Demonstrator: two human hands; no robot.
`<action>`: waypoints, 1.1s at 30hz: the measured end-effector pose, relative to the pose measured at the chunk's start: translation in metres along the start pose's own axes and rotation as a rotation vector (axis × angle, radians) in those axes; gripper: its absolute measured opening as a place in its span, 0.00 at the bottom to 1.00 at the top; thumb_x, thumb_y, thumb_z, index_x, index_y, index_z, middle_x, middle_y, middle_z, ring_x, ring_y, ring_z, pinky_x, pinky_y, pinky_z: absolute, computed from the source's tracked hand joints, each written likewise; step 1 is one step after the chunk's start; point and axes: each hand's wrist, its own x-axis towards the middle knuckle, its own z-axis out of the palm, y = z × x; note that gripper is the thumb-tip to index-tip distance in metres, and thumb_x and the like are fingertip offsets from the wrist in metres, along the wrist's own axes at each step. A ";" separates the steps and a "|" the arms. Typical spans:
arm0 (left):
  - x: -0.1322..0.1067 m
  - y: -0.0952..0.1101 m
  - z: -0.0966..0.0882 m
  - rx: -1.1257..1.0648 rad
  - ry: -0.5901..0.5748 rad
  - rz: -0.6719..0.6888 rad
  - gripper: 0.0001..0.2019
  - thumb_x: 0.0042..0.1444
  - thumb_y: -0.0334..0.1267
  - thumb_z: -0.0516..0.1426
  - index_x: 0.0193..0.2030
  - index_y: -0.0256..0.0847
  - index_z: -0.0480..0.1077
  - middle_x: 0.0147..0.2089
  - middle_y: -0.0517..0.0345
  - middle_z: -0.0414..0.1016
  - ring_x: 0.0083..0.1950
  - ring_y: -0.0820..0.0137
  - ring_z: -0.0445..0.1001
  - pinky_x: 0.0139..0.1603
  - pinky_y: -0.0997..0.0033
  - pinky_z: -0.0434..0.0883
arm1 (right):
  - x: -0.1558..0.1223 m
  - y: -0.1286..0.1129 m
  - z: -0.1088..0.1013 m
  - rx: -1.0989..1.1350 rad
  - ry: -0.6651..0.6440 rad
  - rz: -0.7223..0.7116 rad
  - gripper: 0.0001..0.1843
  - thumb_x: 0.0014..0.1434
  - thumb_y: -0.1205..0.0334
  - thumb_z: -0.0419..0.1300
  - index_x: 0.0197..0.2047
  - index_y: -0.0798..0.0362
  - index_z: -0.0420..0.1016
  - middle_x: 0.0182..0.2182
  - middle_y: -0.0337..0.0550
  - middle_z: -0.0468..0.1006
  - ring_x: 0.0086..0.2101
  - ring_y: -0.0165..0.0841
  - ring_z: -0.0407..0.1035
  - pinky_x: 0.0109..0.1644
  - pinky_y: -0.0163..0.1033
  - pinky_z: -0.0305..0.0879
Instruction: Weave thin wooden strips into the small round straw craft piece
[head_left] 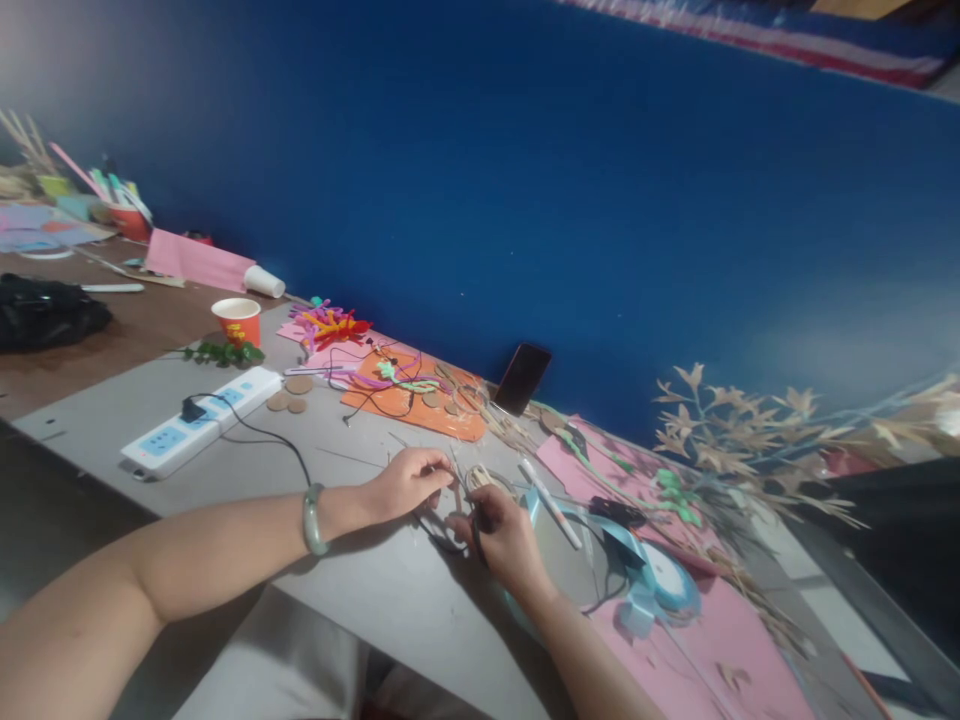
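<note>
My left hand [405, 482] rests on the grey table [352, 580], fingers pinched together near a thin pale stalk I can barely make out. A green bangle [313, 520] circles that wrist. My right hand [504, 535] is closed around a pair of scissors [457, 505], whose dark handles show beneath the fingers. Just beyond both hands lies a small pale woven ring [484, 477].
A white power strip [201, 418] with a black plug lies at left. Behind it stands a red paper cup [238, 320]. An orange sheet [412, 400] with pipe cleaners, a leaning phone [523, 378], a pen [551, 503], blue ribbon [660, 585], pink paper [720, 650] and dried sprigs [750, 440] crowd the right.
</note>
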 end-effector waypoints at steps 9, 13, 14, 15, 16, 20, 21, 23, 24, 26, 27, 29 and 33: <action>0.000 0.000 0.000 0.002 -0.005 0.003 0.09 0.54 0.40 0.53 0.31 0.36 0.69 0.21 0.61 0.67 0.22 0.75 0.66 0.23 0.78 0.62 | -0.001 -0.005 0.002 0.087 0.001 0.057 0.19 0.38 0.51 0.70 0.28 0.52 0.70 0.16 0.32 0.66 0.19 0.28 0.59 0.21 0.33 0.53; 0.000 0.000 0.000 0.012 -0.011 0.001 0.10 0.55 0.40 0.52 0.32 0.36 0.69 0.22 0.60 0.68 0.22 0.75 0.66 0.23 0.78 0.62 | -0.001 -0.005 0.003 0.116 0.008 0.077 0.19 0.37 0.51 0.71 0.28 0.52 0.69 0.16 0.31 0.64 0.19 0.27 0.57 0.21 0.32 0.52; -0.001 0.000 0.000 0.017 -0.016 0.001 0.10 0.55 0.40 0.52 0.32 0.36 0.69 0.21 0.60 0.67 0.22 0.75 0.66 0.23 0.78 0.62 | -0.002 -0.004 0.002 0.123 0.005 0.081 0.19 0.37 0.52 0.71 0.27 0.52 0.69 0.16 0.31 0.64 0.19 0.27 0.56 0.21 0.32 0.51; -0.001 0.001 0.000 0.021 -0.019 0.002 0.10 0.55 0.41 0.52 0.32 0.36 0.69 0.21 0.61 0.67 0.22 0.76 0.66 0.22 0.79 0.62 | -0.002 -0.004 0.002 0.128 0.001 0.085 0.19 0.38 0.52 0.71 0.27 0.52 0.69 0.16 0.31 0.64 0.19 0.26 0.56 0.22 0.32 0.51; -0.001 0.001 0.000 0.024 -0.019 0.004 0.10 0.55 0.41 0.52 0.32 0.36 0.69 0.21 0.61 0.67 0.22 0.76 0.65 0.22 0.79 0.62 | -0.002 -0.003 0.002 0.129 0.001 0.089 0.18 0.38 0.53 0.71 0.27 0.52 0.69 0.16 0.31 0.63 0.19 0.26 0.55 0.22 0.32 0.51; -0.001 0.001 0.000 0.014 -0.003 -0.002 0.11 0.55 0.42 0.53 0.31 0.36 0.69 0.22 0.60 0.68 0.22 0.76 0.66 0.23 0.79 0.62 | -0.002 0.001 0.003 0.114 0.023 0.099 0.19 0.38 0.54 0.71 0.27 0.53 0.68 0.16 0.30 0.62 0.19 0.25 0.53 0.22 0.31 0.49; 0.000 0.001 0.000 0.004 0.000 -0.009 0.12 0.55 0.42 0.53 0.31 0.35 0.69 0.22 0.59 0.68 0.22 0.76 0.66 0.23 0.78 0.63 | -0.002 0.002 0.003 0.122 0.028 0.100 0.19 0.38 0.54 0.71 0.27 0.53 0.68 0.16 0.30 0.62 0.19 0.25 0.53 0.22 0.31 0.49; 0.001 0.002 -0.001 -0.034 0.007 -0.030 0.12 0.54 0.43 0.54 0.31 0.35 0.70 0.22 0.59 0.69 0.22 0.76 0.66 0.23 0.78 0.63 | -0.001 0.003 0.003 0.148 0.042 0.098 0.21 0.37 0.52 0.71 0.28 0.53 0.67 0.17 0.30 0.63 0.19 0.25 0.54 0.22 0.32 0.50; 0.001 0.003 -0.001 -0.066 0.010 -0.039 0.12 0.53 0.43 0.55 0.31 0.35 0.70 0.22 0.58 0.69 0.22 0.76 0.67 0.23 0.78 0.64 | -0.001 0.003 0.003 0.157 0.054 0.093 0.22 0.37 0.52 0.72 0.29 0.52 0.67 0.17 0.30 0.64 0.19 0.26 0.55 0.22 0.32 0.51; 0.002 0.007 -0.003 -0.145 0.023 -0.055 0.12 0.51 0.43 0.57 0.32 0.34 0.70 0.26 0.56 0.72 0.23 0.76 0.68 0.23 0.78 0.65 | 0.000 0.002 0.002 0.154 0.082 0.077 0.23 0.37 0.50 0.72 0.31 0.52 0.67 0.18 0.32 0.66 0.20 0.27 0.58 0.23 0.33 0.55; 0.002 0.008 -0.003 -0.187 0.032 -0.063 0.12 0.50 0.43 0.58 0.32 0.34 0.69 0.28 0.54 0.74 0.24 0.76 0.69 0.23 0.78 0.65 | 0.001 0.001 0.002 0.144 0.091 0.065 0.24 0.37 0.50 0.71 0.32 0.52 0.67 0.18 0.33 0.68 0.20 0.28 0.60 0.24 0.34 0.56; 0.003 0.012 -0.005 -0.252 0.058 -0.082 0.12 0.48 0.43 0.60 0.31 0.34 0.68 0.31 0.52 0.75 0.24 0.76 0.69 0.23 0.77 0.66 | 0.002 0.000 0.000 0.110 0.089 0.033 0.24 0.38 0.51 0.71 0.34 0.52 0.67 0.20 0.35 0.71 0.21 0.30 0.63 0.25 0.35 0.59; 0.004 0.013 -0.005 -0.335 0.116 -0.106 0.11 0.47 0.41 0.61 0.31 0.35 0.67 0.32 0.52 0.76 0.22 0.77 0.69 0.23 0.77 0.67 | 0.003 -0.001 -0.003 -0.003 0.069 -0.029 0.22 0.40 0.53 0.71 0.35 0.51 0.68 0.20 0.36 0.72 0.22 0.31 0.65 0.26 0.35 0.60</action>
